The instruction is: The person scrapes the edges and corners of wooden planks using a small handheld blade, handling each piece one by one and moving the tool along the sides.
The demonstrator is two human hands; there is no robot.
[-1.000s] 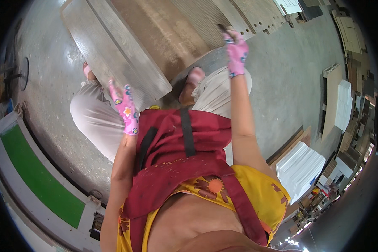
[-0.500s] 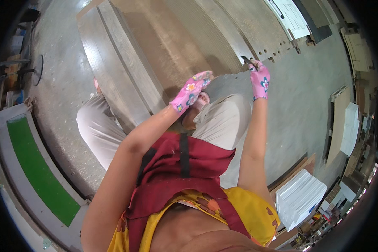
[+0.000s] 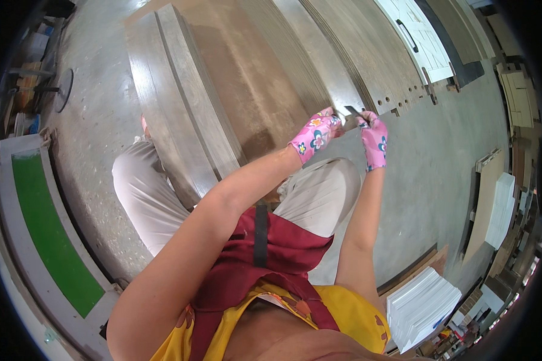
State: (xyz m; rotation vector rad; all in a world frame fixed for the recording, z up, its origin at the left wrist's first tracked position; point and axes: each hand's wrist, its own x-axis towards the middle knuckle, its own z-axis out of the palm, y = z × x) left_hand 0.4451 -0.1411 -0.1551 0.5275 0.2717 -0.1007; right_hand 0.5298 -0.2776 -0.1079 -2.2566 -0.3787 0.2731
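Both my hands wear pink flowered gloves and meet at the near end of a long grey-brown board (image 3: pixel 322 57) in a row of stacked boards. My right hand (image 3: pixel 374 139) is closed on a narrow dark flat tool (image 3: pixel 353 112), whose tip points up and left over the board's end corner. Just left of it, my left hand (image 3: pixel 317 135) has its fingers curled at the board's end; what they grip, if anything, is hidden. Close by my left knee lies another pair of long wood-grain boards (image 3: pixel 174 84).
Beyond the boards is a white panel with a black handle (image 3: pixel 417 42). Boards with drilled holes (image 3: pixel 384 66) lie beside it. At lower right stands a stack of white sheets (image 3: pixel 424 307). A green-topped bench (image 3: pixel 48 234) is at left, and more panels (image 3: pixel 494 210) lean at right.
My left hand has moved right and forward to the board's end, beside my right hand. The right hand still holds the dark tool there. The view has shifted slightly.
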